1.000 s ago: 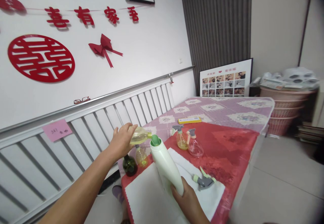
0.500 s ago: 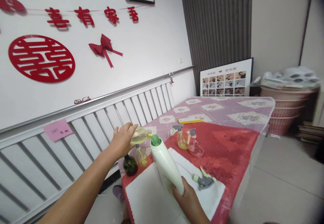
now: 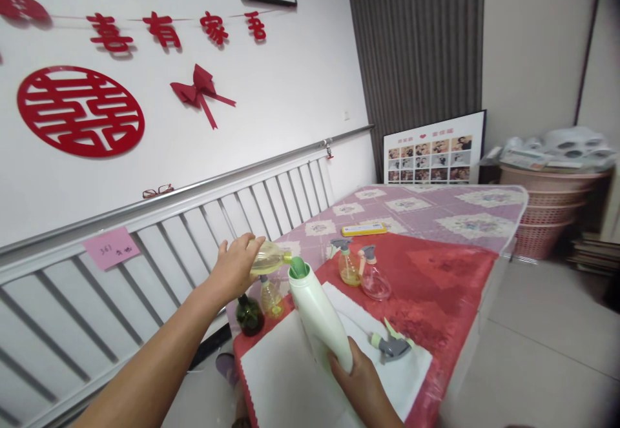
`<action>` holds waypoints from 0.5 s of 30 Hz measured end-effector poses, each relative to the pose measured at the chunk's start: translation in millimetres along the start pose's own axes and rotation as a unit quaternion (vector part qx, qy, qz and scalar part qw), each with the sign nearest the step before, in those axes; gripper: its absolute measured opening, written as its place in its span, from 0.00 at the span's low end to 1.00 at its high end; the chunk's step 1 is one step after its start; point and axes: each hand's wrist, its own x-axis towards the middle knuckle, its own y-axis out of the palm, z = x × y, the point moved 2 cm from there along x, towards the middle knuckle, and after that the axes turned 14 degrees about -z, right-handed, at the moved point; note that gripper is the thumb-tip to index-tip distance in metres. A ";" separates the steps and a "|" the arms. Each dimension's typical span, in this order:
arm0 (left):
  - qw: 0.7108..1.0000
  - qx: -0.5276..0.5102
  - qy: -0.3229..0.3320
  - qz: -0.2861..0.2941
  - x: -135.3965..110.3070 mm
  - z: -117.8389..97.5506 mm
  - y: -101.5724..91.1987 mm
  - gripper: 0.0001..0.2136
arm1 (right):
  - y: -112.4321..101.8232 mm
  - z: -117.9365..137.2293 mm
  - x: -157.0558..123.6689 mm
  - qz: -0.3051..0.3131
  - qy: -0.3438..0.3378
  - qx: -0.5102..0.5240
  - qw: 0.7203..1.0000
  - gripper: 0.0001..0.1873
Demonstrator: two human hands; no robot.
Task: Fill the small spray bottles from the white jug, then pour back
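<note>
Left hand [image 3: 236,265]: closed around the body of a clear bottle [image 3: 268,258] of yellowish liquid; fingers partly hidden behind it. Right hand [image 3: 357,376]: wrapped around the lower part of a pale green detergent bottle [image 3: 317,318]; hidden fingers, so full extent of grip cannot be told.

Key relation, detergent bottle as landmark: clear bottle lies at the left of its mouth, long axis near level, yellow neck toward the green pouring spout [image 3: 298,268]. Neck and spout very close; contact cannot be told, nor any flow. Detergent bottle tilted, long axis running from the mouth down to the right hand. Left hand is the nearer to that mouth.

Outward: green glass bottle [image 3: 250,317] left of the detergent bottle; grey trigger sprayer head [image 3: 394,348] right of it, on a white cloth [image 3: 271,383] covering part of the surface [image 3: 455,273].
</note>
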 end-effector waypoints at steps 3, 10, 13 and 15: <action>1.000 0.000 0.001 -0.001 0.0 -0.7 -1.0 0.36 | -0.8 1.3 0.0 -0.002 0.004 0.004 1.000 0.12; 1.000 0.006 0.002 -0.001 -1.1 -1.3 -1.8 0.36 | -1.5 1.4 -0.5 0.019 0.011 -0.006 1.000 0.14; 1.000 0.005 0.002 0.002 -0.2 -1.3 -1.9 0.37 | -2.1 1.9 -0.6 0.017 0.008 0.001 1.000 0.14; 1.000 0.004 0.002 0.004 0.5 -1.7 -2.6 0.37 | -2.3 2.3 -0.3 0.016 0.006 0.004 1.000 0.13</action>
